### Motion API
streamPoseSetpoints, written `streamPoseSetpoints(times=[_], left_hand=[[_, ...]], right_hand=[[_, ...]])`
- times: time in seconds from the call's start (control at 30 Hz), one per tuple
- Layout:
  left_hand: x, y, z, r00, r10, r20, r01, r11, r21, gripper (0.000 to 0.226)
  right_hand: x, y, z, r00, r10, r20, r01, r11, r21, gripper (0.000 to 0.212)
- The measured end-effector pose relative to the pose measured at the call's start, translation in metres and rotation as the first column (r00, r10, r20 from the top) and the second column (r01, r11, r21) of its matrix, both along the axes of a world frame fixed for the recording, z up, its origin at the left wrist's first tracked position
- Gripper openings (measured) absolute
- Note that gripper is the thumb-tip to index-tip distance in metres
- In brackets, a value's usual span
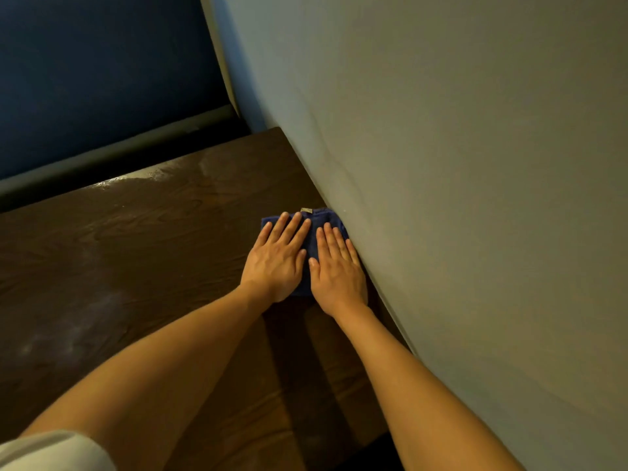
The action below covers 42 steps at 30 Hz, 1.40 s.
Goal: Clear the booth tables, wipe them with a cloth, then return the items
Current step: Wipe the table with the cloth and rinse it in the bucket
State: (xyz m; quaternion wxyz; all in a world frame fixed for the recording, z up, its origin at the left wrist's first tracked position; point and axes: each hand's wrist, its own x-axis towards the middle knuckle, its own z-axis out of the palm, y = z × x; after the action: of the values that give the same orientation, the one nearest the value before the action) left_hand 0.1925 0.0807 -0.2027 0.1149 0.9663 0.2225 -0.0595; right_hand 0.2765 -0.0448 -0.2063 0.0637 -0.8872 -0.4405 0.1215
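A folded dark blue cloth (311,241) with a small pale tag lies on the dark wooden booth table (136,260), tight against the wall. My left hand (277,258) presses flat on the cloth's left half with straight fingers. Beside it, my right hand (336,270) presses flat on the right half, its outer edge close to the wall. Most of the cloth is hidden under both palms. No dishes or other table items are in view.
A plain grey wall (458,198) runs along the table's right side. Beyond the table's far edge is a dark blue booth backrest (102,79) with a grey ledge (119,154). Wet sheen shows on the tabletop near the far edge.
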Motion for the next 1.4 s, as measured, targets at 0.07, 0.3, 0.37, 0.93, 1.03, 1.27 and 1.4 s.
streamPoseSetpoints(times=[0.07, 0.3, 0.37, 0.93, 1.03, 1.27, 1.4], left_hand=[[0.004, 0.007, 0.000, 1.000, -0.007, -0.001, 0.007, 1.000, 0.003, 0.059], [0.000, -0.007, 0.006, 0.999, -0.015, -0.042, 0.015, 1.000, 0.001, 0.059], [-0.004, -0.019, 0.007, 0.998, -0.041, -0.050, 0.041, 0.999, -0.002, 0.059], [-0.048, -0.167, 0.011, 0.934, -0.353, -0.054, 0.348, 0.933, -0.089, 0.059], [-0.054, -0.187, 0.014, 0.913, -0.403, -0.059, 0.395, 0.912, -0.106, 0.060], [-0.065, -0.209, 0.018, 0.890, -0.452, -0.058, 0.443, 0.888, -0.124, 0.059], [-0.077, -0.205, 0.020, 0.881, -0.471, -0.042, 0.462, 0.876, -0.138, 0.059]], right_hand=[[0.002, 0.006, -0.001, 1.000, -0.004, 0.018, 0.004, 1.000, 0.000, 0.056], [-0.005, -0.006, 0.009, 1.000, -0.008, -0.008, 0.008, 0.999, -0.045, 0.057], [-0.012, -0.021, 0.010, 1.000, -0.026, -0.001, 0.026, 0.998, -0.054, 0.056], [-0.102, -0.192, 0.000, 0.937, -0.346, 0.041, 0.347, 0.938, -0.016, 0.065], [-0.117, -0.213, -0.002, 0.920, -0.389, 0.054, 0.390, 0.921, -0.009, 0.064], [-0.141, -0.232, -0.008, 0.868, -0.490, 0.078, 0.490, 0.871, 0.025, 0.060], [-0.152, -0.227, -0.010, 0.849, -0.528, 0.017, 0.525, 0.847, 0.083, 0.062]])
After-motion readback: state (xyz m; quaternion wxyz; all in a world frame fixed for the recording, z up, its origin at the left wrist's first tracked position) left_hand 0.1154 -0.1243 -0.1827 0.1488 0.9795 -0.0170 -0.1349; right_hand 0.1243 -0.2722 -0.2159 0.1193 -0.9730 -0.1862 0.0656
